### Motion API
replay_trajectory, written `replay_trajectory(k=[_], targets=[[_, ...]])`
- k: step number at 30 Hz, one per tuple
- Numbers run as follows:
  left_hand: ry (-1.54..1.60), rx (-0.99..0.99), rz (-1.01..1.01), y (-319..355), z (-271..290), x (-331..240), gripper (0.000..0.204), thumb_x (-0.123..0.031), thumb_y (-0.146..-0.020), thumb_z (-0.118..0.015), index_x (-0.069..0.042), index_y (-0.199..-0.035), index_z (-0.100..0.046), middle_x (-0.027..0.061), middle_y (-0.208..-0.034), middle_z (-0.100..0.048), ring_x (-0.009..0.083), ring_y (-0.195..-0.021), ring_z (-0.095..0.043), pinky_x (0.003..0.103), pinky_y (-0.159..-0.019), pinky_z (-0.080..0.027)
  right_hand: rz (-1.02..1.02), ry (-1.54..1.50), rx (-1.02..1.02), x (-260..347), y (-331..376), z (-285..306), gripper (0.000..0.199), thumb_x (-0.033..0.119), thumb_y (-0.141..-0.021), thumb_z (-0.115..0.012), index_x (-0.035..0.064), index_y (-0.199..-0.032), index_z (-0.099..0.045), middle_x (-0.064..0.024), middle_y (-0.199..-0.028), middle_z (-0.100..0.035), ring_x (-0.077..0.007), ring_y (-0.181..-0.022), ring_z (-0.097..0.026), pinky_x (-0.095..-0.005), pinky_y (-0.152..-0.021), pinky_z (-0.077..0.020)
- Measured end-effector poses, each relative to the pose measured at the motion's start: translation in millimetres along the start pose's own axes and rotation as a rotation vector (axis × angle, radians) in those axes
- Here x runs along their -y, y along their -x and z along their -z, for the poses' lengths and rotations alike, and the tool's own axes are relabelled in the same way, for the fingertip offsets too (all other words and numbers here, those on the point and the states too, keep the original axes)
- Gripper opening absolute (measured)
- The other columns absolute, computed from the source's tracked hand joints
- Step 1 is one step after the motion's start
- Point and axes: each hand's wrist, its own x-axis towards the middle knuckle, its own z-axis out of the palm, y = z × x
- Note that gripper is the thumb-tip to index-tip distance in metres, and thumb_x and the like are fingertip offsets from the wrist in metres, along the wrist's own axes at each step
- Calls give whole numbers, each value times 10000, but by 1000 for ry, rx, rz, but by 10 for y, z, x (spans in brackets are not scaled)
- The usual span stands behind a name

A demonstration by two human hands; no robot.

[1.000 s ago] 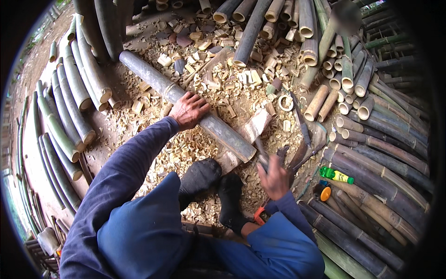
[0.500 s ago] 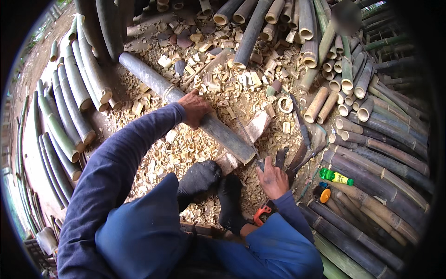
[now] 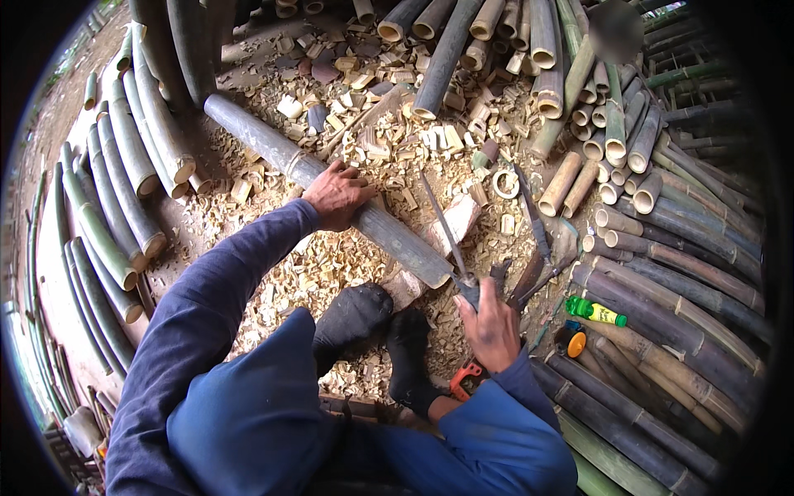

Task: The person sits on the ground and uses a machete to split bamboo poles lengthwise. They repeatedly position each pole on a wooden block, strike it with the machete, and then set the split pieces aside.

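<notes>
A grey-green bamboo pole (image 3: 256, 132) lies slantwise across the work area, from the upper left to just beyond my feet. My left hand (image 3: 337, 196) grips it from above near the middle, fingers curled over its side. The pole's near end rests on a pale wooden block (image 3: 405, 289). In my right hand (image 3: 490, 326) is a knife (image 3: 447, 227) with a long narrow blade and a dark handle. Its blade points up and away, beside the pole's near end and apart from it.
Chips and shavings (image 3: 281, 269) cover the ground. Cut bamboo lengths (image 3: 112, 194) lie at the left, with more bamboo stacks (image 3: 662, 306) at the right. A green bottle (image 3: 595, 311) rests on the right stack. An orange-red handle (image 3: 469, 379) lies by my right foot (image 3: 411, 360).
My right hand has turned the knife, so the blade shows broader and its tip has swung away from me. My left hand and the pole have barely shifted.
</notes>
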Motion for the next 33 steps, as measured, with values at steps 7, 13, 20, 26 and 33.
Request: replay_trajectory(k=[7, 13, 20, 26, 33], targets=[[-2, -159, -31, 14, -128, -104, 306, -234, -777, -762, -131, -1039, -644, 50, -1012, -660, 268, -1054, -615, 449, -1005, -446, -163, 266, 129, -664, 48, -490, 312, 308, -1023, -627, 59, -1124, -468, -276, -903, -713, -488, -765, -698, -534, -642, -563], [-22, -250, -1, 154, -88, -42, 280, -205, -795, -727, -118, -1043, -632, 66, -997, -648, 276, -1058, -611, 452, -973, -441, 100, -1, -96, 177, 84, 105, 376, 345, -1032, -614, 26, -1159, -463, -282, -873, -711, -471, -786, -711, -532, -634, -552], [-24, -166, 54, 80, -55, -184, 436, -237, -728, -791, -109, -1107, -618, 92, -1102, -613, 295, -1077, -606, 454, -970, -436, -44, 254, 76, -488, -20, -352, 409, 340, -1021, -623, 2, -1214, -496, -292, -859, -707, -481, -772, -704, -548, -643, -567], [-22, 412, -12, -199, 241, 9, 574, -331, -611, -893, -153, -1117, -688, 55, -1003, -728, 234, -980, -694, 427, -977, -470, 211, -92, -204, 217, 79, 118, 446, 292, -1012, -659, 7, -1326, -523, -242, -946, -732, -448, -772, -721, -485, -671, -576], [18, 379, 39, -277, 164, -54, 412, -237, -619, -835, -185, -1014, -730, 69, -903, -732, 263, -898, -726, 421, -928, -493, -142, 302, 140, -345, -47, -145, 444, 392, -1031, -589, 12, -1247, -510, -290, -921, -720, -482, -803, -709, -582, -708, -544]])
